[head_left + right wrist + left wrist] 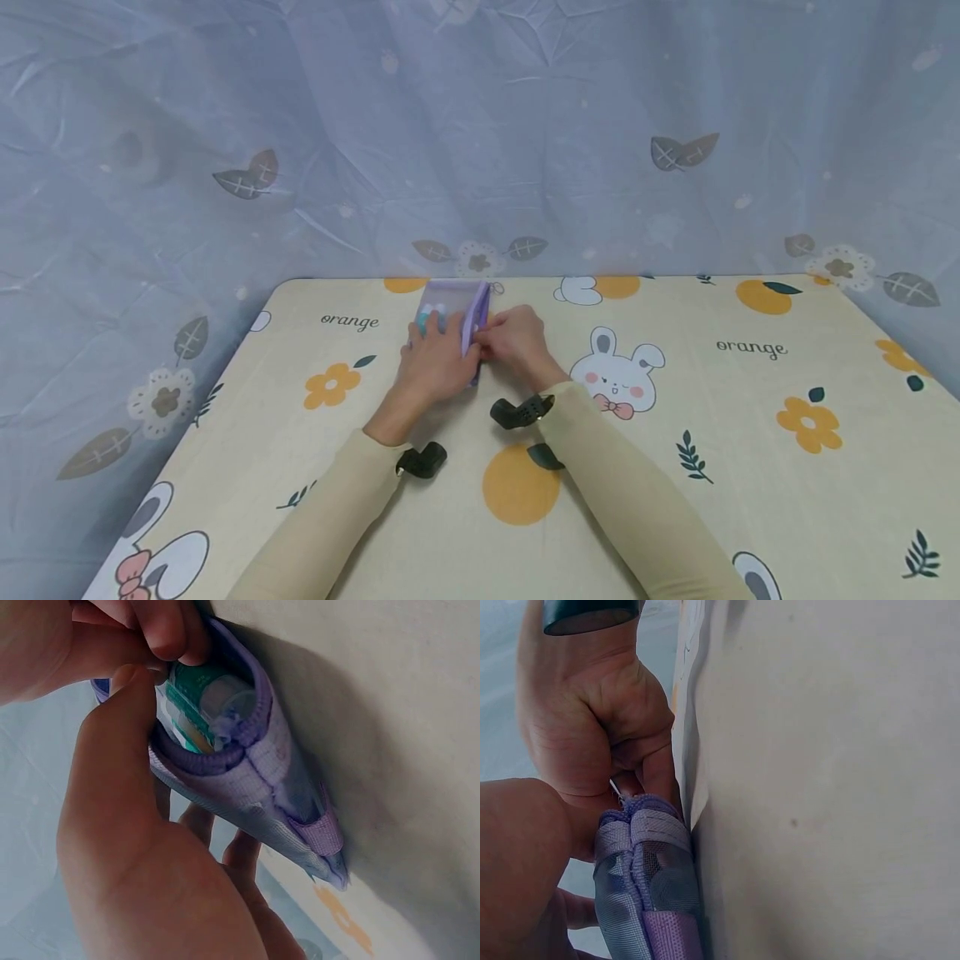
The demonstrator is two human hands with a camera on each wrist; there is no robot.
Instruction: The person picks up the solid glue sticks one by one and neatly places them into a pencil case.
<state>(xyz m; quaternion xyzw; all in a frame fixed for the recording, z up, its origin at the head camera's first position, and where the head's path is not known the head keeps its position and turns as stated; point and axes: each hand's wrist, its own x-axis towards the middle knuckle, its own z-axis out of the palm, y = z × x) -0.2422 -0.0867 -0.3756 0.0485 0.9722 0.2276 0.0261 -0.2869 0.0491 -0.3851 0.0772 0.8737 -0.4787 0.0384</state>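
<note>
A purple-edged mesh zip pouch (453,292) lies near the table's back edge. My left hand (437,367) holds it, fingers spread over the mesh face and thumb at the zipped edge. In the right wrist view, the pouch (259,769) gapes at that edge, and clear packaging with a teal label (187,684) shows inside. My right hand (517,340) pinches the pouch's zipper edge close to the left thumb. Its fingertips are partly hidden, so the zipper pull cannot be made out. From the left wrist, one taped end of the pouch (664,862) shows beside both hands.
A cream tablecloth (712,400) printed with oranges, flowers and rabbits covers the table. Behind it hangs a pale grey-blue curtain (480,150). A small loop (497,288) sticks out at the pouch's far corner. Black wrist cameras (517,412) sit on both cuffs.
</note>
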